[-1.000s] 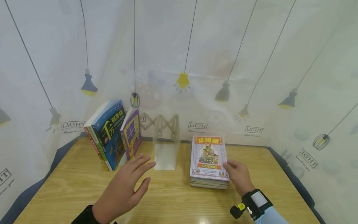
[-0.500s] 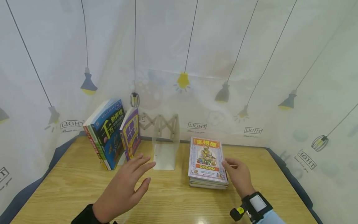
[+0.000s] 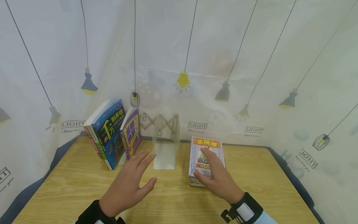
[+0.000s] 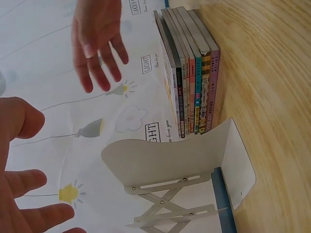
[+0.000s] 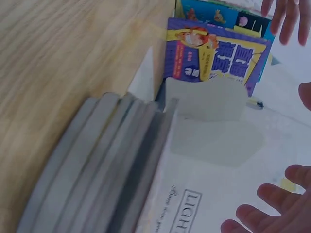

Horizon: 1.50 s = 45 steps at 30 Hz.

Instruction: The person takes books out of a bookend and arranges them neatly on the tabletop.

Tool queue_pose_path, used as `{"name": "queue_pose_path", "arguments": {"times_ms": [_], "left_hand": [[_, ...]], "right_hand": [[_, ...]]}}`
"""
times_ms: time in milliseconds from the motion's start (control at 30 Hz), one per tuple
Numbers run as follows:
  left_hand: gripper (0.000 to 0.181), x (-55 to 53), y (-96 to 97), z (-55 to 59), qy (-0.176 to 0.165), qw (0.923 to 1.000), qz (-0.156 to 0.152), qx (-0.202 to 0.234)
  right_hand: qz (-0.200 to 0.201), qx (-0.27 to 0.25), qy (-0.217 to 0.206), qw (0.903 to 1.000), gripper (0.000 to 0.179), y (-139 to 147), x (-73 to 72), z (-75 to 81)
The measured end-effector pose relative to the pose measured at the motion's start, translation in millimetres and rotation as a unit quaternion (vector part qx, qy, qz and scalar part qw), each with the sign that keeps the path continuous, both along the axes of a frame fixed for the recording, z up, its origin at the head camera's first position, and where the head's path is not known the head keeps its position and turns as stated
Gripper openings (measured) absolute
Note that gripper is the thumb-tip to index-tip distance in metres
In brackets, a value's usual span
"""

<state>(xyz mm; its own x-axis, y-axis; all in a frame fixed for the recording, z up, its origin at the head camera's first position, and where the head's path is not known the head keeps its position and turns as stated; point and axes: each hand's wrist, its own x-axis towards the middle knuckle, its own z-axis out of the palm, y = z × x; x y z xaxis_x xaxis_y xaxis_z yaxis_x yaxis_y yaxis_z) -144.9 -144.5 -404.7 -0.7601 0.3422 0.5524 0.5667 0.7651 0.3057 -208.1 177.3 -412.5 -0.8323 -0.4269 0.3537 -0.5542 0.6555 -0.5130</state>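
A stack of books (image 3: 195, 154) lies flat right of the middle, its top cover white and lilac with an orange title. Over its front part hovers my right hand (image 3: 221, 179), fingers straight and gripping nothing. In the left wrist view that hand shows apart from the stack's colourful spines (image 4: 194, 82). My left hand (image 3: 127, 186) hangs in the air over the table with fingers spread, holding nothing. Behind it stands a white extendable bookend (image 3: 165, 157) with a scissor lattice. At its left end lean a purple book (image 3: 131, 133) and a few larger books (image 3: 110, 133).
The wooden table (image 3: 173, 202) ends at a dark blue edge (image 3: 293, 180) along the right side. A pale curtain (image 3: 156, 56) printed with hanging lamps surrounds the back and sides. Each wrist wears a black strap (image 3: 249, 205) with a small camera.
My right hand has left the right edge of the stack and moved left over its cover. The left hand has shifted slightly to the right. The books look unmoved at the end.
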Motion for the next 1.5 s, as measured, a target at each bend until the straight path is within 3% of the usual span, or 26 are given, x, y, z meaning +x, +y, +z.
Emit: {"name": "queue_pose_path", "arguments": {"times_ms": [267,667,867,1000,1167,1267,1367,1500], "left_hand": [[0.069,-4.3,3.6,2.4,-0.022,0.9997,0.007,0.011],[0.069,-4.1,8.3,2.5,-0.023,0.9996,0.012,0.005],[0.068,-14.5,2.5,7.2,0.006,0.9999,0.014,-0.004],[0.065,-33.4,-8.6,25.0,0.039,0.999,0.019,-0.013],[0.058,-73.1,-30.7,53.3,0.089,0.9943,0.053,-0.022],[0.053,-98.4,-44.9,64.3,0.124,0.9888,0.078,-0.029],[0.057,-119.4,-53.2,70.0,0.093,0.9882,0.115,-0.04],[0.068,-141.2,-58.4,65.9,-0.007,0.9851,0.163,-0.054]], "right_hand": [[0.053,0.03,0.066,0.996,0.084,-16,11.7,20.5],[0.075,0.043,0.076,0.9934,0.088,-26,21.1,26.0],[0.073,0.041,0.072,0.994,0.086,-25,21.3,24.5],[0.065,0.045,0.062,0.995,0.084,-25,21.2,22.8],[0.054,0.046,0.039,0.9967,0.082,-25,21.1,20.3],[0.054,0.042,0.03,0.9972,0.081,-25,21.0,18.5],[0.053,0.041,0.025,0.9974,0.08,-26,20.6,17.6],[0.051,0.041,0.014,0.9977,0.08,-25,19.3,17.5]]}}
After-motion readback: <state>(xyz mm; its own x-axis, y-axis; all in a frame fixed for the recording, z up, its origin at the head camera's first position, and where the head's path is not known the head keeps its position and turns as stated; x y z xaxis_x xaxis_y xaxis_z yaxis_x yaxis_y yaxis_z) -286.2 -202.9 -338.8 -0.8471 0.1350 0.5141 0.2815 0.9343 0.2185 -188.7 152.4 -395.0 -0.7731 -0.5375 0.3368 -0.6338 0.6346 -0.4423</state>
